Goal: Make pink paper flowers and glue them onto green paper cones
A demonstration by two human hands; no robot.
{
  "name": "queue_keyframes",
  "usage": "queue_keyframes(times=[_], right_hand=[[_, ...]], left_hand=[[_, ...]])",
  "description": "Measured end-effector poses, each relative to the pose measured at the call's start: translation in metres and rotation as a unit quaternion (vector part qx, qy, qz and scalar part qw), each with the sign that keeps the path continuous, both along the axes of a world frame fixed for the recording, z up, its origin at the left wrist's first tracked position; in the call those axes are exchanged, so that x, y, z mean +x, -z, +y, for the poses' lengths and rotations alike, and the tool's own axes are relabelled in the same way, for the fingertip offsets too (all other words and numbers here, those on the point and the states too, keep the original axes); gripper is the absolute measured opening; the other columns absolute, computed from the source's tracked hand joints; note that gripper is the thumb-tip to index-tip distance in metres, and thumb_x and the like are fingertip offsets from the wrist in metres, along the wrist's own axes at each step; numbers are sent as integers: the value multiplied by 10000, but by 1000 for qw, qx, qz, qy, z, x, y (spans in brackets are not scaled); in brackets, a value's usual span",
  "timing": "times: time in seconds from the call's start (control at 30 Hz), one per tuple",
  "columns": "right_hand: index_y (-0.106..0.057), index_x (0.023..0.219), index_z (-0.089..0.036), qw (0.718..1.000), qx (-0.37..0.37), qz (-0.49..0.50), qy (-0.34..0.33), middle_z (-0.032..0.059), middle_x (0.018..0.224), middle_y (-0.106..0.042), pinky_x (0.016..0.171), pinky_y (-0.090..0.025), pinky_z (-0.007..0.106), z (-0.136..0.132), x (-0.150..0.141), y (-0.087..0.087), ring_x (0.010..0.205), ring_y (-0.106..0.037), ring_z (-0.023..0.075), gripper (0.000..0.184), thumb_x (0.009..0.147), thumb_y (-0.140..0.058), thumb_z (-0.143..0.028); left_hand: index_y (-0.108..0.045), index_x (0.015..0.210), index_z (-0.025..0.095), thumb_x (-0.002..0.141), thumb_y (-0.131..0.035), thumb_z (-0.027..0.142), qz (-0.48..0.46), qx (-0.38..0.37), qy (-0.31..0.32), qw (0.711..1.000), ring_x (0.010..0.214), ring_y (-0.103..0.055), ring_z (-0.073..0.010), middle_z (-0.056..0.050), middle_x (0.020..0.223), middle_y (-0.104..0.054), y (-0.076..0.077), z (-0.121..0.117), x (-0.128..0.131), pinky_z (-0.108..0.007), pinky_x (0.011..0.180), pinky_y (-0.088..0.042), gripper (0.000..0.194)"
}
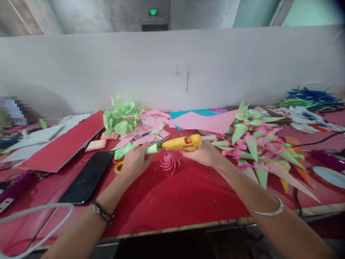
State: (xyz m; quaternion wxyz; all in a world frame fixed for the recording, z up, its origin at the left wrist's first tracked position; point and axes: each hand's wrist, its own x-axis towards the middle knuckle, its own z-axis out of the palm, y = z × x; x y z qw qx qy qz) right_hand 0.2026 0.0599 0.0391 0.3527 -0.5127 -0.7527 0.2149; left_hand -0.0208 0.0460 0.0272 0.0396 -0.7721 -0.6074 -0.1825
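My left hand [136, 160] is closed round a small green paper cone [153, 148], its open end pointing right. My right hand [202, 153] grips a yellow glue gun [182, 143] held level, with the nozzle aimed left at the mouth of the cone. Just below the nozzle a curled pink paper flower piece [169, 162] lies on the red table [172, 201]. Yellow scissor handles [118, 167] peek out beneath my left hand.
A black phone [87, 177] lies left of my hands. Green and pink paper scraps [126, 122] pile up behind. Several finished green cones with pink tops [253, 147] lie to the right. A white cable [40, 219] loops at the near left. A white partition wall [172, 68] stands behind.
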Motion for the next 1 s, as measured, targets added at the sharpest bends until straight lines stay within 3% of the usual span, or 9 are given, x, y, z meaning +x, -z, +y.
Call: queue_keyframes(times=[0.27, 0.53, 1.0], right_hand=[[-547, 658, -178, 1000, 16, 9, -14, -15, 600, -581, 447, -366, 210, -2, -3, -2, 564, -556, 127, 68, 619, -573, -228], [-479, 608, -177, 995, 93, -4, -29, -26, 571, -525, 452, -341, 213, 1, -3, 2, 506, -493, 97, 103, 633, -576, -202], [-362, 536, -177, 976, 145, -107, -121, -37, 552, -451, 550, -310, 231, 3, -1, -2, 556, -413, 91, 230, 686, -536, -171]], left_hand=[[-504, 822, 156, 720, -434, 185, -68, 1, 41, 997, 501, -470, -126, 10, 564, -510, 2, 3, -2, -209, 486, -311, 127], [-535, 847, 161, 685, -430, 127, -110, 14, 103, 988, 481, -442, -104, 28, 557, -507, 6, 6, -2, -196, 485, -303, 196], [-495, 809, 167, 715, -435, 189, -54, -1, 32, 998, 507, -470, -130, 12, 566, -499, 9, 9, -6, -210, 491, -299, 113]])
